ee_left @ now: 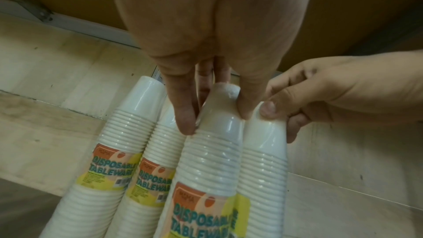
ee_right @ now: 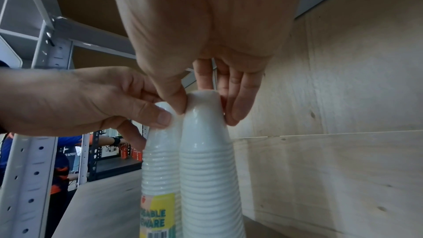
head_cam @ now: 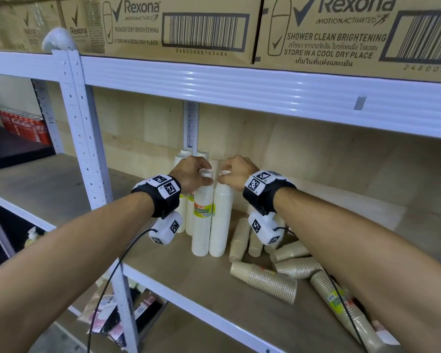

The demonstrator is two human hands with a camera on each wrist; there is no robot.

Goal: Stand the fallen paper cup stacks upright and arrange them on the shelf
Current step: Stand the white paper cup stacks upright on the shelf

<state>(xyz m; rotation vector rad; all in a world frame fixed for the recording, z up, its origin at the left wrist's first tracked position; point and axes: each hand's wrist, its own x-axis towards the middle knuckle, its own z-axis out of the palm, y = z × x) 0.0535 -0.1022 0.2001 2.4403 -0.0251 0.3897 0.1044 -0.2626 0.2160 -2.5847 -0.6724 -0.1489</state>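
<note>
Two wrapped white cup stacks stand upright side by side on the wooden shelf (head_cam: 163, 273). My left hand (head_cam: 204, 174) pinches the top of the left stack (head_cam: 203, 225) between thumb and fingers; the left wrist view shows that hand (ee_left: 217, 117) on its stack (ee_left: 213, 160). My right hand (head_cam: 224, 175) pinches the top of the right stack (head_cam: 220, 225), and the right wrist view shows this hand (ee_right: 206, 110) on that stack (ee_right: 208, 169). More white stacks (ee_left: 128, 133) stand behind them. Several brown cup stacks (head_cam: 267, 280) lie fallen to the right.
A brown stack (head_cam: 239, 238) leans beside the white ones, and a long one (head_cam: 341, 304) lies under my right forearm. The shelf beam (head_cam: 239, 85) above carries Rexona cartons (head_cam: 178, 26). A white post (head_cam: 87, 149) stands on the left, with red cans (head_cam: 23, 126) beyond it.
</note>
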